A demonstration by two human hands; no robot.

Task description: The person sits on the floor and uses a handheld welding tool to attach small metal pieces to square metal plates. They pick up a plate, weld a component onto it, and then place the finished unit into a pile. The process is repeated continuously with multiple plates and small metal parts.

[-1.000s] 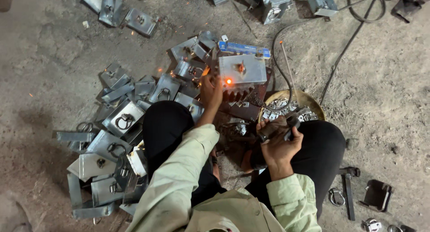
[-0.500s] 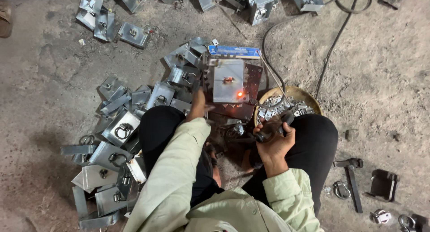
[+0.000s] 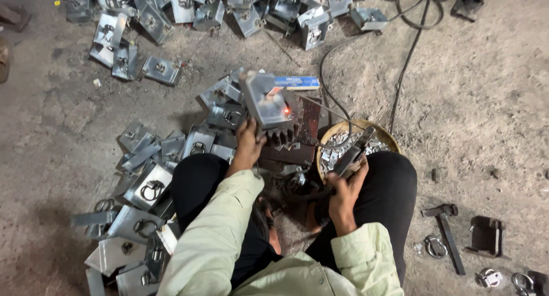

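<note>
Left hand (image 3: pixel 249 140) outstretched, fingers closed — right hand (image 3: pixel 343 194) nearer the body, fist clenched, both arms pale-sleeved.

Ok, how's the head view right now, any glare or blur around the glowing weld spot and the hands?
Head view: even, soft light, only faint shadows; the glowing spot on the metal plate is a small orange dot, no bloom; left hand and right hand reasonably sharp; slight softness toward the frame edges.

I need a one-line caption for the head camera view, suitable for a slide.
Seated on the ground, a person tilts a metal bracket with the left hand while the right hand holds a welding holder.
</note>
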